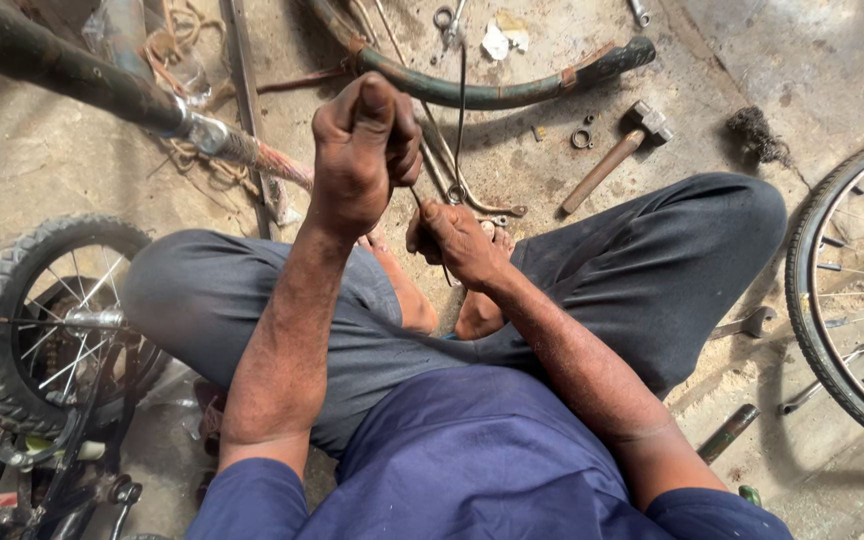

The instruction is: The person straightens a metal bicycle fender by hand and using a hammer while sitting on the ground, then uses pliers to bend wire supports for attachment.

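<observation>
On the workshop floor [572,60], beside a small wheel [47,320] and hammer [612,155], left hand [362,150] fists a thin wire [460,120] above the lap; right hand [457,240] pinches its lower end. Hard pulling could slip or cut fingers

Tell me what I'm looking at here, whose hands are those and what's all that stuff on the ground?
The picture comes from a camera worn on a person's head, looking down, so you see their own arms and crossed legs as they sit on the concrete floor. The left hand is raised in a fist, gripping a thin wire. The right hand is lower and pinches near the wire's other end. Around them lie bicycle parts and tools: a hammer, a curved mudguard, a small knobbly wheel at the left, and a bigger thin wheel at the right.
</observation>
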